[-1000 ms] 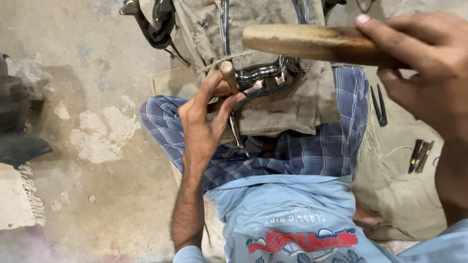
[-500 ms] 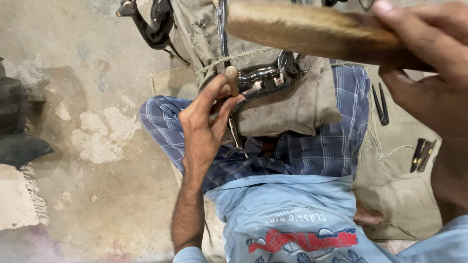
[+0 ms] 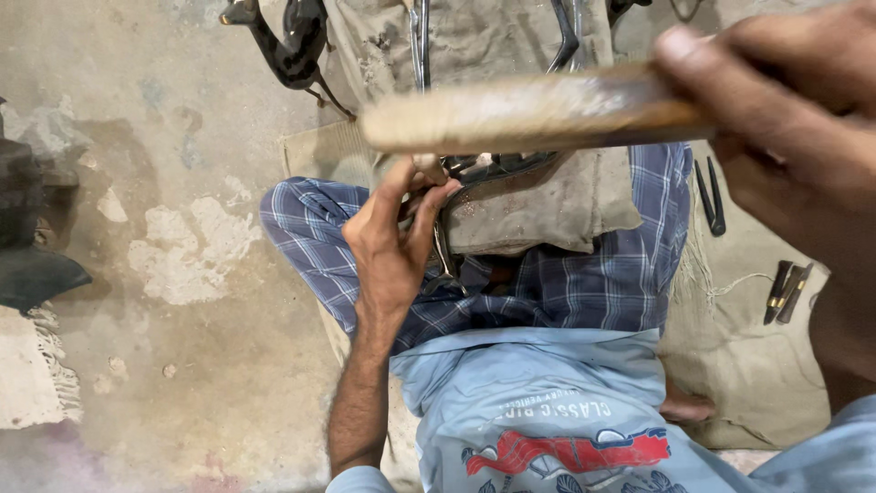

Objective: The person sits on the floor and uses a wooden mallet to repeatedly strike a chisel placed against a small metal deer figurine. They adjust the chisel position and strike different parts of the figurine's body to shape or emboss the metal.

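Over the lap, right hand (image 3: 776, 119) clamps the wooden mallet (image 3: 529, 114), now raised nearer the camera than before, above the metal piece (image 3: 484, 167) pinched by left hand (image 3: 397, 242) against dusty cloth (image 3: 547, 205).

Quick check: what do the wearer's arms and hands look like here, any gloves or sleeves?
Both hands bare, no gloves, rings or watch in view. Left hand on a bare forearm with dark hair, ending in a short light-blue sleeve. Right hand close, blurred; light-blue cloth beneath it.
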